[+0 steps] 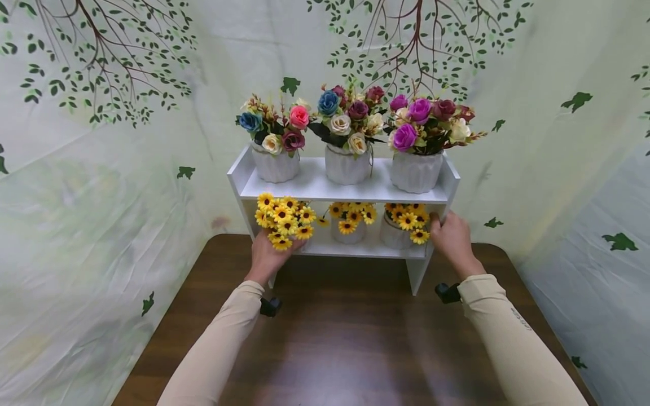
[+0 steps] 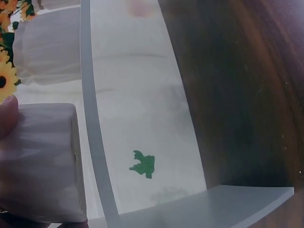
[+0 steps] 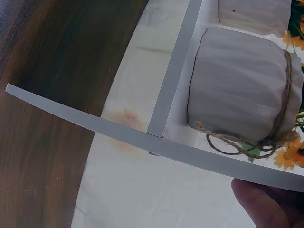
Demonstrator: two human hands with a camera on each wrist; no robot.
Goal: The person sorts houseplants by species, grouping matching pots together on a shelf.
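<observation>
A white two-tier shelf (image 1: 332, 197) stands on a table. My left hand (image 1: 270, 256) grips a whitish fluted pot (image 2: 40, 161) of yellow sunflowers (image 1: 284, 217) at the left end of the lower tier. Its thumb (image 2: 7, 115) lies against the pot's side near the rim; most of the other fingers are hidden. At the opposite end, my right hand (image 1: 453, 239) holds the shelf's right side panel (image 3: 204, 160), thumb at the panel's edge. Beside it on the lower tier is another sunflower pot (image 3: 242, 83) tied with twine, and a third pot (image 1: 348, 231) sits in the middle.
Along the upper tier stand three white pots of mixed artificial roses: a left pot (image 1: 276, 164), a middle pot (image 1: 347, 164) and a right pot (image 1: 416, 172). The brown wooden table (image 1: 335, 344) reaches toward me. Leaf-printed cloth (image 1: 228, 67) hangs behind and at both sides.
</observation>
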